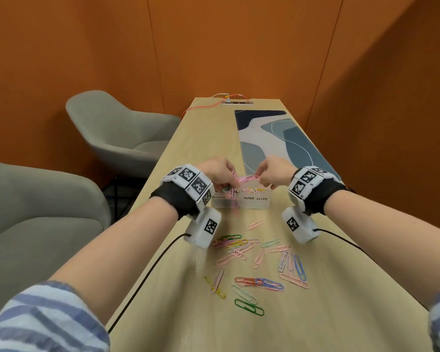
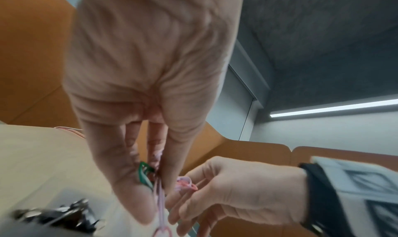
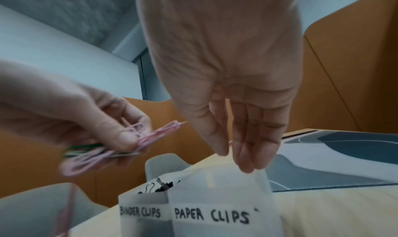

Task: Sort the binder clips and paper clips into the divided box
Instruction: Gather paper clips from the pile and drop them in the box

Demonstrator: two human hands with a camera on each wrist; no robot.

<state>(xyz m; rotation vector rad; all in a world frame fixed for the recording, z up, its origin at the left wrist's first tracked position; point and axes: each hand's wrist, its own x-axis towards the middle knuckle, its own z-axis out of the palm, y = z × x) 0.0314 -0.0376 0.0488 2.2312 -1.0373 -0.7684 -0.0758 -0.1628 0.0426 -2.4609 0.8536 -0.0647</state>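
Observation:
A translucent divided box [image 1: 254, 203] stands on the table, labelled BINDER CLIPS on the left and PAPER CLIPS [image 3: 212, 216] on the right. Black binder clips [image 3: 161, 185] lie in its left compartment, coloured paper clips in the right. My left hand [image 1: 233, 182] grips a bunch of pink and green paper clips [image 3: 155, 135] just above the box, with a pink chain dangling. My right hand [image 1: 261, 180] is over the paper-clip compartment and pinches the other end of the pink clips [image 2: 187, 184]. Several loose paper clips [image 1: 259, 260] are scattered on the table nearer me.
A blue-grey patterned mat [image 1: 277, 141] lies beyond the box on the right. Two grey chairs [image 1: 117, 128] stand left of the narrow table. An orange cable runs to a socket strip [image 1: 236, 102] at the far end. Black wrist cables trail along both table edges.

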